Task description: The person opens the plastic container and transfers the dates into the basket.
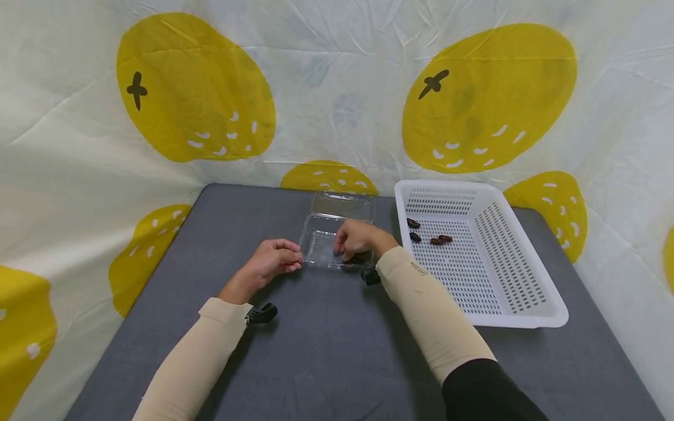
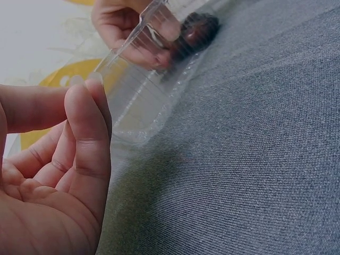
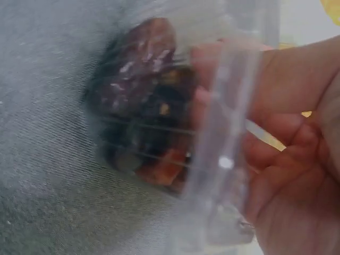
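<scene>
A clear plastic clamshell box (image 1: 319,234) lies on the table with its lid (image 1: 342,204) folded back toward the wall. My left hand (image 1: 274,257) pinches the rim at its front left corner, thumb against fingertips in the left wrist view. My right hand (image 1: 360,238) reaches down into the box, fingers curled and tips at the dark, glossy dates (image 3: 135,69) by the front right corner. In the left wrist view, thumb and fingers close about a reddish-brown date (image 2: 199,32), seen through the clear wall. Blur and the box wall partly hide the grip.
A white perforated plastic basket (image 1: 526,257) stands to the right, with several dates (image 1: 442,240) near its left side. Grey cloth covers the table (image 1: 316,351). Behind hangs a white curtain (image 1: 337,88) with yellow fruit prints.
</scene>
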`<state>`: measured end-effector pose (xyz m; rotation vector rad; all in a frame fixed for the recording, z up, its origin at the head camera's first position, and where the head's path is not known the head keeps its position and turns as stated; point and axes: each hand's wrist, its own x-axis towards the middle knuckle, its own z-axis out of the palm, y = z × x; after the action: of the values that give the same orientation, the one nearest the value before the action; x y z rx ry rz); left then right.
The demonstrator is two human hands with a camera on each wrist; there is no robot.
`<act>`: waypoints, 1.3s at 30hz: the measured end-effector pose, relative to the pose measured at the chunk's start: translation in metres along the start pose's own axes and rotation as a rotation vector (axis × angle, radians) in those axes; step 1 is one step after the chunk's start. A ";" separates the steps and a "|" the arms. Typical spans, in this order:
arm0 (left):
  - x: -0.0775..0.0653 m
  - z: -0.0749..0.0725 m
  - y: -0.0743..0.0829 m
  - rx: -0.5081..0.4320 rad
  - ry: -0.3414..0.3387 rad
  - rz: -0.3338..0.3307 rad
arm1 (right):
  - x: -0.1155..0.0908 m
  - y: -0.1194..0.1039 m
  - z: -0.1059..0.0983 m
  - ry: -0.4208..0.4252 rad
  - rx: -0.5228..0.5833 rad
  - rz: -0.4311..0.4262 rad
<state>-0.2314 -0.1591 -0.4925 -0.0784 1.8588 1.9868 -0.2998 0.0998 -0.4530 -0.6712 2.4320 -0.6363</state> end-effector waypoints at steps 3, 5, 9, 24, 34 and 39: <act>0.000 0.001 0.001 -0.003 0.000 0.003 | -0.002 0.000 -0.001 -0.014 0.004 -0.012; -0.001 0.001 0.001 -0.008 0.002 0.004 | -0.002 0.000 -0.001 -0.012 -0.019 -0.021; -0.002 0.002 -0.001 -0.023 0.005 -0.001 | 0.000 0.001 0.004 -0.001 -0.058 -0.022; -0.005 0.003 -0.001 -0.010 0.009 -0.004 | 0.001 0.006 0.007 0.060 0.048 -0.064; -0.004 0.003 0.000 -0.019 -0.003 0.004 | -0.005 -0.004 -0.001 0.184 0.296 -0.092; -0.003 0.001 0.000 -0.014 0.007 0.005 | -0.013 -0.011 -0.010 0.238 0.386 -0.105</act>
<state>-0.2287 -0.1585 -0.4912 -0.0846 1.8520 2.0054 -0.2927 0.1012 -0.4348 -0.5916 2.3907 -1.2509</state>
